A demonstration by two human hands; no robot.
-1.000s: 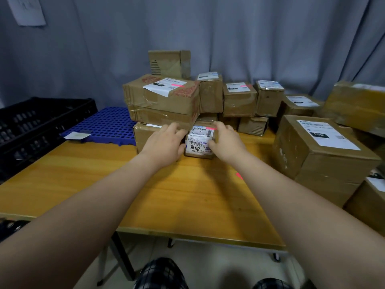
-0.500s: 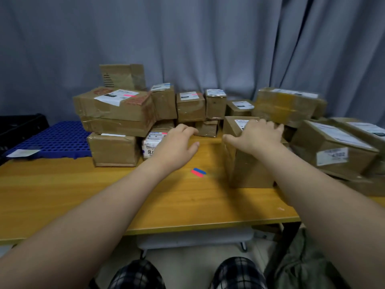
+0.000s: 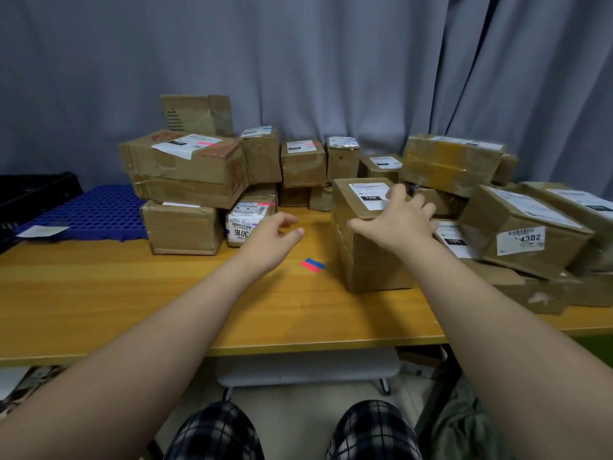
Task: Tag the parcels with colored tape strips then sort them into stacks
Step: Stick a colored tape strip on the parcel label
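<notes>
A tall brown parcel (image 3: 374, 260) with a white label marked 150 stands on the wooden table (image 3: 132, 303), right of centre. My right hand (image 3: 394, 224) lies spread over its top, thumb at the near left edge. My left hand (image 3: 268, 240) hovers over the table, fingers loosely curled, holding nothing. Just behind it sits a small parcel (image 3: 247, 220) marked 3016 with a pink strip on top. A pink and a blue tape strip (image 3: 312, 265) are stuck on the table between my hands. Stacked parcels (image 3: 185, 171), some with pink strips, stand at the left rear.
More brown parcels (image 3: 524, 227) pile up on the right, one marked 4302. A blue perforated tray (image 3: 89, 210) with a white slip lies at the left, a black crate (image 3: 33, 194) beyond it. A grey curtain hangs behind.
Both hands let go of the 3016 parcel. My right hand moved right onto the tall 150 parcel. My left hand drew back from the small parcel. The view swung right.
</notes>
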